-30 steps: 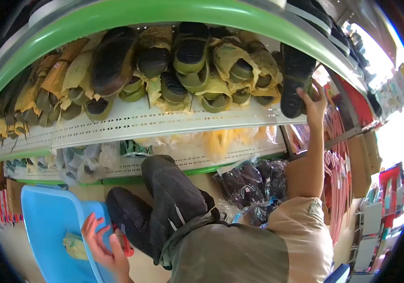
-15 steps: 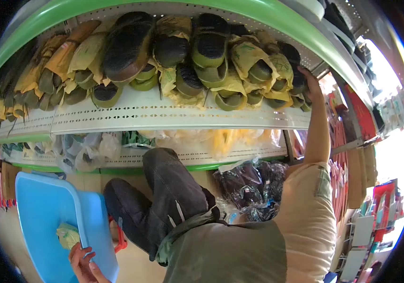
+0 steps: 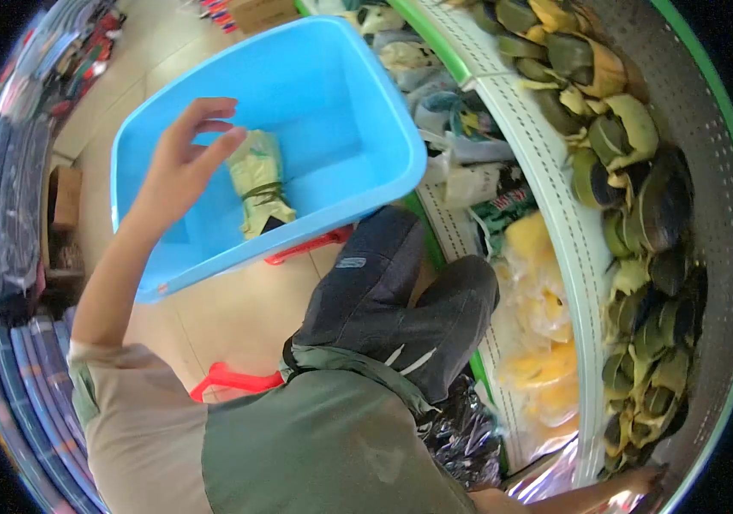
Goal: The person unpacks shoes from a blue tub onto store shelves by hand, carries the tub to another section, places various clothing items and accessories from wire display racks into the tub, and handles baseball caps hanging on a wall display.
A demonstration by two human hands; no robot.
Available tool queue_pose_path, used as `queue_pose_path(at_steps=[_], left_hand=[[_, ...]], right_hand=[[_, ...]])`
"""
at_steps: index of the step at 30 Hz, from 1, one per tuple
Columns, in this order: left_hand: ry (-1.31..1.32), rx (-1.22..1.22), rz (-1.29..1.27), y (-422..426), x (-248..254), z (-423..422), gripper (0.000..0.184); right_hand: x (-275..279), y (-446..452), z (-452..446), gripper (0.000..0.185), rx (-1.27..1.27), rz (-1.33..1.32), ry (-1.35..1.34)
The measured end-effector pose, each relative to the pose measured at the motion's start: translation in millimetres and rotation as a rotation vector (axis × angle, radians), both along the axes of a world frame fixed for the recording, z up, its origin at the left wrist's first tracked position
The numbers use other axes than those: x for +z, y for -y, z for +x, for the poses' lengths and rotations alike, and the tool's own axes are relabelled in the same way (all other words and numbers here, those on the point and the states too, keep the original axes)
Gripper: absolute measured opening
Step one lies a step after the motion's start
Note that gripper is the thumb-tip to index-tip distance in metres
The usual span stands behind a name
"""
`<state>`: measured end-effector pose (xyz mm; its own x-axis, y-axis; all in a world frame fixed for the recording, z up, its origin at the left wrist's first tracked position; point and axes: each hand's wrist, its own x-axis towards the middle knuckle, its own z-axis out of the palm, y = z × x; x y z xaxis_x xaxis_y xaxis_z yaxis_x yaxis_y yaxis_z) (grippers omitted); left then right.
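Observation:
Over the blue tub [image 3: 358, 94], my left hand [image 3: 191, 158] hangs with curved fingers apart and nothing between them. Just beside its fingertips, a yellowish paper-wrapped bundle [image 3: 257, 176] tied with dark string lies inside the tub. At the bottom right, my right hand [image 3: 636, 484] reaches to the near end of the shelf [image 3: 555, 180], close to the row of green and black shoes [image 3: 662, 201], many partly wrapped in yellow paper. Its fingers are blurred in shadow, and what they touch cannot be made out.
Yellow items in clear plastic [image 3: 542, 343] and other bagged goods [image 3: 469, 128] fill the lower shelf. A black plastic-wrapped pile [image 3: 466, 433] lies by my knees. Red plastic parts [image 3: 238, 379] show near the tub. Stacked folded goods [image 3: 19, 197] line the left side.
The view has swung toward the tub, which now appears near the upper middle. My left hand is over the tub's inside. My right hand no longer shows clearly on the dark shoe.

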<state>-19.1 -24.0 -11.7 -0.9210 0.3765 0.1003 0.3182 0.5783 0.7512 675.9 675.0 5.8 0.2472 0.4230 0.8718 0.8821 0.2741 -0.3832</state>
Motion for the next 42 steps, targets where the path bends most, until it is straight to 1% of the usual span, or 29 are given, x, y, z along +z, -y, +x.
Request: queue_pose_path(at_steps=[1,3,5,6,7,9,12,13,14,15,17,19,21,22,23,25,27,28,30,31,32,33,34,36,37,38,40,41,42], left_hand=[[0.059,0.051,-0.056,8.0,-21.4,-15.0,0.051],[0.281,0.275,-0.140,8.7,-68.2,-38.4,0.082],[0.441,0.414,-0.278,8.9,-111.2,-56.6,0.108],[0.499,0.479,-0.365,17.5,-147.9,-71.1,0.112],[0.556,0.543,-0.453,30.6,-183.4,-82.6,0.115],[0.822,0.482,-0.433,43.7,-217.0,-85.6,0.111],[0.821,0.439,-0.333,51.1,-274.0,-83.6,0.107],[0.758,0.413,-0.264,56.7,-301.6,-88.5,0.107],[0.693,0.390,-0.193,64.6,-329.4,-94.3,0.107],[0.638,0.379,-0.153,64.9,-335.0,-95.8,0.105],[0.538,0.359,-0.108,58.2,-336.5,-95.7,0.098],[0.540,0.400,-0.101,38.9,-313.1,-89.8,0.086],[0.626,0.499,-0.093,14.4,-245.2,-79.0,0.071],[0.564,0.499,-0.055,10.4,-228.7,-75.9,0.059],[0.502,0.490,-0.015,5.9,-213.5,-74.1,0.047],[0.486,0.394,0.065,4.5,-169.5,-72.9,0.043],[0.449,0.255,0.216,11.8,-140.9,-81.1,0.042],[0.403,0.244,0.248,7.2,-117.2,-77.2,0.041],[0.279,0.189,0.333,8.1,-72.3,-72.1,0.041],[0.203,0.145,0.386,11.5,-53.2,-69.4,0.042],[0.224,0.163,0.392,9.8,-27.5,-57.2,0.046],[0.245,0.184,0.398,7.9,-4.2,-41.9,0.051],[0.199,0.187,0.471,3.8,11.6,-24.4,0.055],[0.077,0.221,0.570,-8.8,27.5,15.9,0.063],[0.005,0.237,0.602,-18.3,27.1,35.3,0.065],[-0.015,0.330,0.668,-28.7,13.9,52.7,0.070],[-0.039,0.005,0.688,-59.4,-9.2,82.9,0.074],[-0.050,-0.163,0.708,-79.1,-20.3,98.2,0.076],[-0.010,-0.107,0.733,-104.9,-38.8,121.6,0.081]], right_hand=[[1.4,4.6,-9.7,0.037,-0.004,0.059,-0.037],[0.5,27.8,-30.4,0.037,0.012,0.151,-0.089],[11.2,75.9,-90.7,0.038,0.043,0.192,-0.154],[13.8,93.5,-111.7,0.039,0.057,0.213,-0.189],[14.2,94.6,-111.1,0.038,0.093,0.232,-0.114],[12.1,99.2,-104.6,0.036,0.150,0.267,0.035],[-2.8,97.1,-75.5,0.032,0.212,0.190,-0.028],[-3.1,99.4,-76.8,0.031,0.229,0.189,-0.139],[-1.7,104.5,-82.0,0.031,0.261,0.178,-0.129],[0.0,113.4,-90.4,0.031,0.296,0.167,-0.120],[3.7,130.4,-108.0,0.031,0.337,0.185,-0.049],[8.6,149.0,-123.1,0.032,0.342,0.230,0.090],[11.9,166.5,-138.7,0.031,0.379,0.167,-0.081],[14.7,176.9,-148.8,0.031,0.391,0.139,-0.167],[21.0,191.6,-164.1,0.031,0.301,0.080,-0.190],[27.0,204.5,-182.4,0.030,0.303,0.095,-0.123],[26.0,214.9,-198.7,0.031,0.284,0.084,-0.206],[24.3,215.4,-198.4,0.032,0.363,0.134,-0.111],[22.0,218.6,-205.3,0.031,0.598,0.177,-0.102],[21.7,226.0,-216.8,0.030,0.750,0.174,-0.191],[20.7,232.5,-226.4,0.030,0.905,0.173,-0.278],[15.9,236.5,-231.2,0.026,0.909,0.139,-0.318],[8.6,240.0,-236.3,0.023,0.914,0.108,-0.358],[-12.6,249.9,-255.1,0.021,1.310,-0.006,-0.333],[-29.7,267.4,-268.6,0.034,1.142,-0.233,-0.377],[-26.8,289.2,-300.9,0.047,1.440,-0.329,-0.425],[-41.8,308.1,-337.6,0.067,1.794,-0.502,-0.345],[-36.9,315.9,-345.0,0.076,1.894,-0.608,-0.174],[-40.3,332.8,-353.9,0.084,1.977,-0.585,-0.221]])
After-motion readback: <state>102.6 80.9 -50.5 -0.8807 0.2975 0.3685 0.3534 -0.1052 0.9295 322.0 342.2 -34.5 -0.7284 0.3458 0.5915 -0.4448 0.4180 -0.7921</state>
